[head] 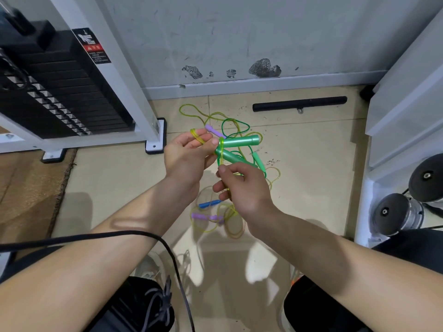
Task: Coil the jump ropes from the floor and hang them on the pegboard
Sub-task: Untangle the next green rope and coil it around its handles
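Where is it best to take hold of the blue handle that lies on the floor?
Grip the blue handle around its middle, coming from above with fingers across its narrow width. It lies flat on the tile floor, slightly tilted, its sides exposed; its rope is tangled with the yellow rope, so lift slowly.

Green-handled jump rope lifted — other ropes tangled on floor.

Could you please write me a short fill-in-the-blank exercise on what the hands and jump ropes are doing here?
1. The left hand has yellow cord looped over its fingers and holds two ____ handles.
2. The right hand pinches the yellow-green ____ just below those handles.
3. Under the hands, a blue handle lies on the ____.
4. The black bar lies on the floor near the ____.

Missing words: green; cord; floor; wall
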